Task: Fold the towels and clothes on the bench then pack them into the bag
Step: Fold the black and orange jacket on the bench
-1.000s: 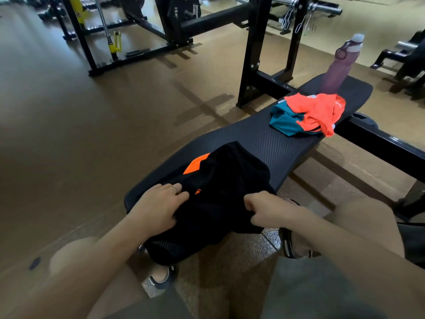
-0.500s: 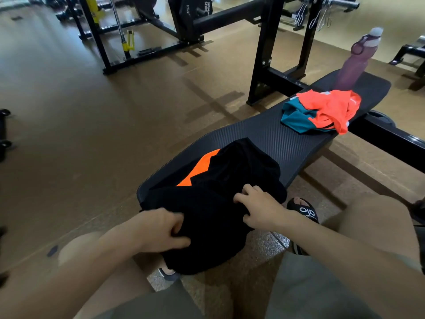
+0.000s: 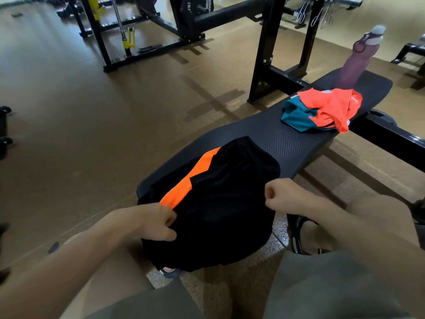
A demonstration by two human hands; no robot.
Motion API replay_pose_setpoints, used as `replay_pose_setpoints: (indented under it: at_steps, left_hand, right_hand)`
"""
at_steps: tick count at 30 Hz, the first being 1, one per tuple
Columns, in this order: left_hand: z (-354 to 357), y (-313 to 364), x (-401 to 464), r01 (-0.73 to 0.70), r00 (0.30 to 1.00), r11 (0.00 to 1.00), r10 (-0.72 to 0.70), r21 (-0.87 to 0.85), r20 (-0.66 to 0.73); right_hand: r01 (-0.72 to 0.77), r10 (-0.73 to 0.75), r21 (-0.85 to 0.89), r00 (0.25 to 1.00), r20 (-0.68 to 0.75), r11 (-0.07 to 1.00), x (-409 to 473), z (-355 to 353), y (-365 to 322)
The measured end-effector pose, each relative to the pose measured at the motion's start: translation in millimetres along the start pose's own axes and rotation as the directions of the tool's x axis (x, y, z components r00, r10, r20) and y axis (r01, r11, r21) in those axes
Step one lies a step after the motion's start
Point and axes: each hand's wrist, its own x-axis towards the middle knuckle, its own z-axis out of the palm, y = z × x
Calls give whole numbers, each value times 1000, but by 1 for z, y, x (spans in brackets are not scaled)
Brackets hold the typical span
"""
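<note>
both hands, left [image 3: 156, 223] and right [image 3: 281, 196], grip a black garment [image 3: 218, 203] spread between them on the surface [image 3: 264, 139]. folding is under way; next probably fold one side over.

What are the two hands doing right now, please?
Left hand: closed, gripping the black garment at its near left edge.
Right hand: closed, pinching the garment's right edge.
</note>
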Motion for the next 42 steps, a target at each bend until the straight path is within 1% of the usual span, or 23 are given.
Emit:
replay_pose_setpoints:
  at_steps: [1, 2, 3, 4, 6, 9, 11, 14, 16, 17, 19, 20, 22, 23, 25, 28, 29, 31, 33, 35, 37, 39, 42]
  left_hand:
    - [1, -4, -3, 77, 995, 995, -72, -70, 74]
    - [0, -5, -5, 118, 990, 984, -107, -131, 93]
    - [-2, -2, -4, 119, 993, 979, -114, -167, 40]
    - [-5, 2, -1, 93, 992, 981, -107, -170, -74]
    - [-5, 13, 12, 11, 945, 990, -56, -140, -322]
    - [4, 37, 37, -76, 899, 993, 27, -95, -437]
    - [10, 48, 53, -29, 888, 992, -30, -119, -459]
    - [8, 45, 67, 63, 855, 950, -209, -307, -474]
    - [0, 38, 66, 10, 884, 906, -205, -423, -420]
    - [-4, 35, 63, -61, 918, 864, -149, -499, -369]
    - [-11, 39, 50, -189, 963, 764, 21, -617, -269]
    - [-13, 42, 45, -220, 967, 751, 85, -622, -240]
    - [-14, 49, 42, -243, 959, 812, 119, -530, -256]
    - [-14, 51, 43, -238, 950, 854, 105, -463, -294]
    - [-15, 50, 50, -187, 949, 863, 34, -469, -314]
    - [-15, 44, 59, -111, 969, 798, -44, -592, -241]
    - [-14, 43, 61, -101, 968, 816, -50, -569, -245]
    - [-7, 44, 67, -79, 952, 904, -57, -420, -302]
    - [2, 47, 73, -11, 918, 971, -85, -239, -387]
    - [10, 47, 78, 62, 888, 992, -106, -112, -448]
    - [12, 48, 80, 85, 871, 994, -105, -64, -480]
    - [8, 47, 77, 50, 848, 994, -94, -98, -522]
    - [-9, 42, 71, -21, 829, 968, -123, -250, -545]
  right_hand:
    - [-11, 11, 46, 1000, 13, 999, -1, -2, 1]
    - [-12, 11, 89, 1000, 11, 996, -2, -2, -1]
    - [-3, 4, 116, 1000, -3, 993, -2, 0, -5]
    - [16, -13, 113, 1000, -28, 994, 0, 3, -10]
    - [39, -36, 41, 996, -84, 998, 5, 12, -23]
    - [-48, 54, 59, 992, -110, 997, 16, 31, -38]
    - [-119, 159, 255, 976, -146, 960, 22, 39, -42]
    - [-126, 295, 594, 935, -197, 795, 26, 36, -43]
    - [-91, 272, 726, 953, -136, 682, 23, 31, -42]
    - [-84, 227, 740, 969, -95, 667, 20, 29, -40]
    - [-120, 140, 660, 990, 23, 742, 15, 25, -33]
    - [-154, 131, 573, 988, 82, 805, 13, 24, -28]
    - [-213, 170, 407, 975, 141, 888, 14, 21, -12]
    - [-229, 195, 368, 973, 128, 901, 16, 21, -5]
    - [-210, 214, 314, 977, 24, 926, 20, 22, 4]
    - [-147, 190, 232, 965, -178, 962, 26, 27, 3]
    - [-129, 173, 184, 954, -244, 974, 28, 27, 1]
    - [-143, 137, 8, 930, -342, 990, 34, 27, 1]
    - [-220, 171, -130, 934, -313, 967, 41, 24, 6]
    - [-293, 272, -64, 934, -231, 954, 45, 17, 10]
    - [-294, 306, 88, 930, -205, 952, 48, 10, 12]
    - [-258, 290, 186, 941, -175, 948, 47, 1, 9]
    - [-206, 241, 213, 958, -156, 955, 49, -19, 7]
